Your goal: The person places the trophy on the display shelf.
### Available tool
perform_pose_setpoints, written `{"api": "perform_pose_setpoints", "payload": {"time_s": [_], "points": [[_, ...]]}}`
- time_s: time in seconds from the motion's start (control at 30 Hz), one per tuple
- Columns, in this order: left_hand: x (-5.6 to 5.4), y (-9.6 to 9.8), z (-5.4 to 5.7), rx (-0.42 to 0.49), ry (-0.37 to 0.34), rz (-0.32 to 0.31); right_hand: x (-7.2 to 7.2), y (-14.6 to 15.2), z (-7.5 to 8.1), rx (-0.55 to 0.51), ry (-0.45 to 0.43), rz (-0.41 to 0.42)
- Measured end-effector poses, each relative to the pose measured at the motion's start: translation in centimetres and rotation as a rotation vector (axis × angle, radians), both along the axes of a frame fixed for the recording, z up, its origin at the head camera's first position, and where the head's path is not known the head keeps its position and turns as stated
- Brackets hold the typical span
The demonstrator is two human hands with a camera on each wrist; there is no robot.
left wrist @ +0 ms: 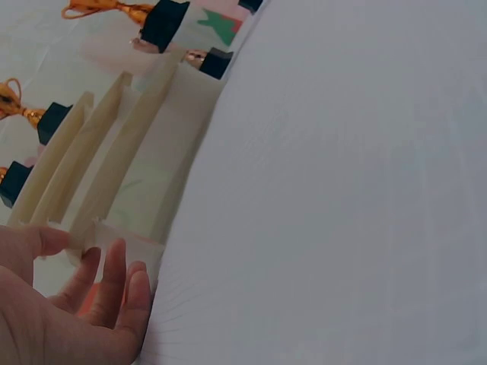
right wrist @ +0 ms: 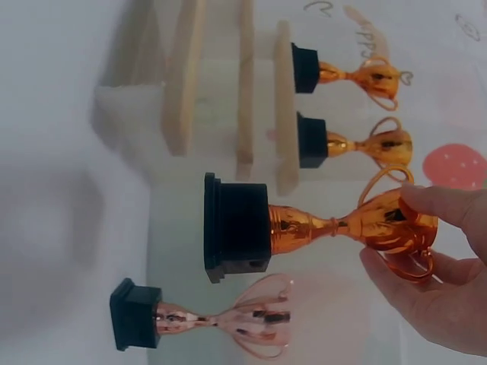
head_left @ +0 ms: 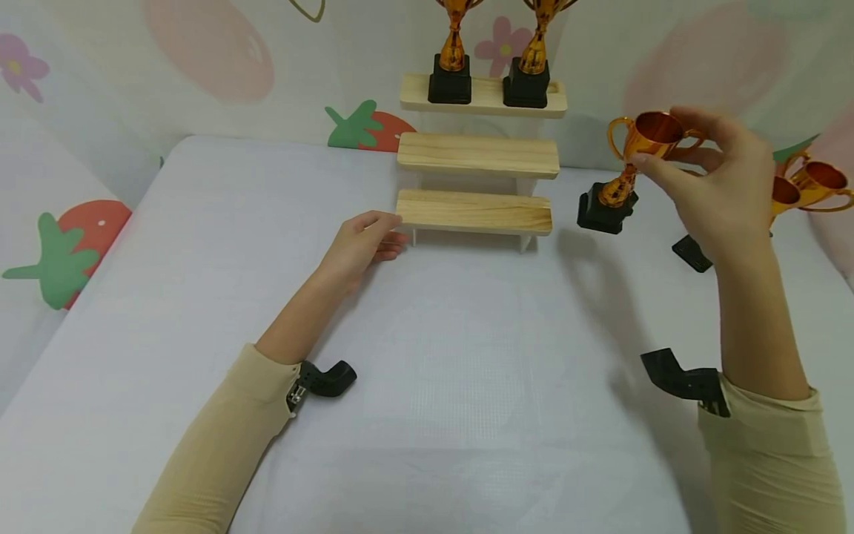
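Note:
My right hand (head_left: 723,182) grips a gold trophy cup (head_left: 617,185) by its bowl. The trophy is held up to the right of a three-step wooden display stand (head_left: 474,211), tilted, its black base lowermost. In the right wrist view the thumb and fingers close around the bowl of the trophy (right wrist: 304,228) beside a handle. At the near left end of the stand is my left hand (head_left: 363,248). The left wrist view shows its thumb and forefinger (left wrist: 72,285) pinching the end of the lowest plank (left wrist: 125,160), the other fingers loosely bent below.
Two gold trophies (head_left: 451,78) (head_left: 527,81) stand on the stand's top step; the two lower steps are bare wood. More trophies (head_left: 821,182) stand on the right, partly behind my right hand, among them a rose-coloured one (right wrist: 221,319). A printed cloth (head_left: 207,44) hangs behind the white table.

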State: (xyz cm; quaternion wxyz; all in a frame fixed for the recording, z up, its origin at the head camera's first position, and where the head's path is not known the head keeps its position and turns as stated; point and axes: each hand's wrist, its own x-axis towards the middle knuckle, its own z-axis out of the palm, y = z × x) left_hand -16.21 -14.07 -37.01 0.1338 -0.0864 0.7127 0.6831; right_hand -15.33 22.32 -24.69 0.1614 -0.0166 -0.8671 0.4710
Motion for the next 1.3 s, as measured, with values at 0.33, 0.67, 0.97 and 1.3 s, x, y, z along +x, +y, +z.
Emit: {"api": "perform_pose_setpoints", "payload": {"time_s": [0.33,0.67,0.97,1.3], "points": [[0.1,0.1,0.1,0.01,-0.006,0.008,-1.0,-1.6,2.2,0.089,0.035,0.008],[0.1,0.1,0.1,0.017,-0.009,0.013,-2.0,-3.1,3.7,0.017,0.002,0.053],[0.1,0.1,0.3,0.018,-0.012,0.005,-2.9,-4.8,4.6,0.015,0.011,0.099],[0.0,-0.1,0.1,0.02,-0.009,-0.009,-3.9,-6.8,5.6,0.029,-0.006,0.134]]}}
